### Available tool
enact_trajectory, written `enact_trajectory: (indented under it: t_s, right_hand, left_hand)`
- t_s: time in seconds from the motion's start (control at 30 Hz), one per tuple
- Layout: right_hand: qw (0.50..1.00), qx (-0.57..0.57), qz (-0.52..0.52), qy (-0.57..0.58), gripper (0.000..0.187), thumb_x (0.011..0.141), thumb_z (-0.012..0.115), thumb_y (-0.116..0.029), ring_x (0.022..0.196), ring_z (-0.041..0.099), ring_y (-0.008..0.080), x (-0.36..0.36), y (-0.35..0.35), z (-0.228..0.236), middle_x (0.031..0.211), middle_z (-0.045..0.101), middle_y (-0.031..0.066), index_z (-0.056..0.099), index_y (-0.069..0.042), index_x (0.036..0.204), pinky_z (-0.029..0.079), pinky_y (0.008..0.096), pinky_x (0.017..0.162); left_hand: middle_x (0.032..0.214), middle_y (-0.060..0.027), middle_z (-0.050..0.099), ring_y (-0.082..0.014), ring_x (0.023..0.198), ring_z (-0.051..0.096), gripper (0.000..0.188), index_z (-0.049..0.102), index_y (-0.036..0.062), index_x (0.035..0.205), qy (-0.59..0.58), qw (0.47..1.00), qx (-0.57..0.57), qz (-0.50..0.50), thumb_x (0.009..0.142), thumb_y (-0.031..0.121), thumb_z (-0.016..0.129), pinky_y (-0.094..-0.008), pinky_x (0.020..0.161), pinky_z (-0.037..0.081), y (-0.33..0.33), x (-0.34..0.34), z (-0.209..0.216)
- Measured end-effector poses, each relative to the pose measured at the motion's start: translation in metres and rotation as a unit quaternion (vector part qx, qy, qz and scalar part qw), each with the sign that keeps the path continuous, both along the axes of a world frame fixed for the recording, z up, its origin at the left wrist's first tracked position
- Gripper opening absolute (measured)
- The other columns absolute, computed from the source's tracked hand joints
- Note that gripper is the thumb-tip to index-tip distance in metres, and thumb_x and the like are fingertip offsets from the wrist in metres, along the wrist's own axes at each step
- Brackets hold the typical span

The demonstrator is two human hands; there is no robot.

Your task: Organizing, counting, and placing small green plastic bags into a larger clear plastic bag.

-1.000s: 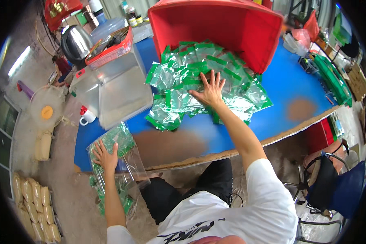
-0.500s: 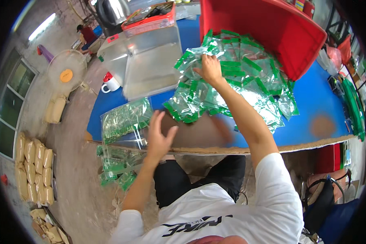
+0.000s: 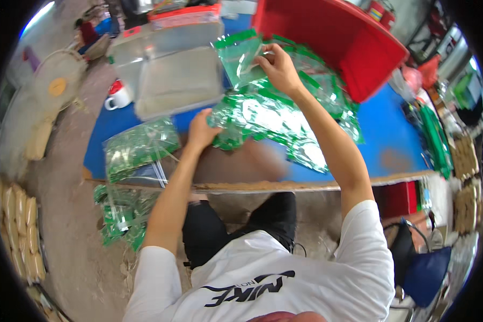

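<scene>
My right hand [image 3: 278,67] pinches a clear plastic packet with a green strip [image 3: 237,60] by its right side, raised above the back left of a heap of packets [image 3: 276,110]. These packets are see-through with green edges and spread over the table. At the heap's left edge is my left hand [image 3: 201,131], thumb and fingers apart, nothing visibly held; whether it touches a packet I cannot tell. Left of it lies a large clear bag filled with green-edged packets [image 3: 139,147].
A red bin [image 3: 333,43] lies tipped behind the heap on the blue table [image 3: 383,129]. A clear plastic tray [image 3: 180,80] and a red-and-white mug [image 3: 118,96] stand at the left. More green packets [image 3: 121,214] hang or lie below the table's front edge.
My right hand has lifted one packet off the heap. My left hand has moved up and toward the heap's left edge. The whole view has shifted slightly.
</scene>
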State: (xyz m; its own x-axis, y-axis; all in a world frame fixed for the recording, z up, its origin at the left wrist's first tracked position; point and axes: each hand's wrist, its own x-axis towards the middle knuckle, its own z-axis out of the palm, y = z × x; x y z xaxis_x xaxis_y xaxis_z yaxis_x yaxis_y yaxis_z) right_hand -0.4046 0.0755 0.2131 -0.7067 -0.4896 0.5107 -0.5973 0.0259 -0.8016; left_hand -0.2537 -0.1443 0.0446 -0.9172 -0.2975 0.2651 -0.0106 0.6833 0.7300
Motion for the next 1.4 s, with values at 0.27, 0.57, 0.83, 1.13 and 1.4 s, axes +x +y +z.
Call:
enact_trajectory:
  t_s: [0.27, 0.57, 0.83, 1.13, 1.4]
  right_hand:
    - [0.964, 0.045, -0.114, -0.235, 0.036, 0.091, 0.069, -0.016, 0.071, 0.061, 0.0082, 0.111, 0.155, -0.079, 0.086, 0.073, 0.0078, 0.059, -0.001, 0.121, 0.045, 0.0240, 0.058]
    - [0.981, 0.143, -0.103, -0.080, 0.032, 0.091, 0.067, -0.022, 0.078, 0.065, 0.0439, 0.221, 0.140, -0.121, 0.085, 0.066, 0.0249, 0.064, 0.003, 0.109, 0.052, 0.0428, 0.069]
    - [0.887, 0.366, -0.153, 0.235, 0.044, 0.091, 0.061, -0.029, 0.133, 0.041, 0.0409, 0.204, 0.204, -0.146, 0.129, 0.054, 0.0208, 0.061, -0.002, 0.125, 0.024, 0.0623, 0.114]
    - [0.938, 0.263, -0.201, 0.103, 0.032, 0.091, 0.054, -0.009, 0.132, 0.045, 0.0412, 0.147, 0.224, -0.130, 0.136, 0.054, 0.0219, 0.060, 0.002, 0.121, 0.038, 0.0482, 0.108]
    - [0.905, 0.338, -0.112, 0.233, 0.040, 0.084, 0.063, -0.029, 0.105, 0.052, 0.0365, 0.175, 0.200, -0.125, 0.105, 0.057, 0.0185, 0.063, -0.002, 0.113, 0.040, 0.0492, 0.098]
  left_hand:
    - [0.114, -0.0174, 0.069, -0.0301, 0.103, 0.066, 0.043, 0.062, 0.0010, 0.120, 0.203, 0.977, -0.044, 0.054, 0.082, 0.015, 0.077, -0.0382, 0.090, 0.052, 0.033, 0.023, 0.033]
    - [0.114, -0.0031, 0.067, -0.0129, 0.103, 0.064, 0.025, 0.062, 0.0065, 0.117, -0.104, 0.766, 0.634, -0.030, 0.096, 0.018, 0.067, -0.0347, 0.086, 0.055, 0.196, 0.173, 0.005]
    - [0.116, -0.0019, 0.066, -0.0122, 0.104, 0.065, 0.028, 0.059, 0.0067, 0.120, -0.133, 0.713, 0.689, 0.003, 0.093, 0.009, 0.068, -0.0282, 0.085, 0.057, 0.195, 0.194, 0.003]
    - [0.115, 0.0026, 0.066, -0.0127, 0.104, 0.062, 0.025, 0.064, 0.0143, 0.116, -0.163, 0.669, 0.723, 0.057, 0.092, 0.016, 0.072, -0.0330, 0.096, 0.048, 0.199, 0.187, 0.000]
    - [0.118, -0.0021, 0.066, -0.0161, 0.111, 0.062, 0.034, 0.060, 0.0080, 0.120, -0.154, 0.668, 0.728, -0.036, 0.088, 0.003, 0.071, -0.0346, 0.096, 0.050, 0.192, 0.209, 0.005]
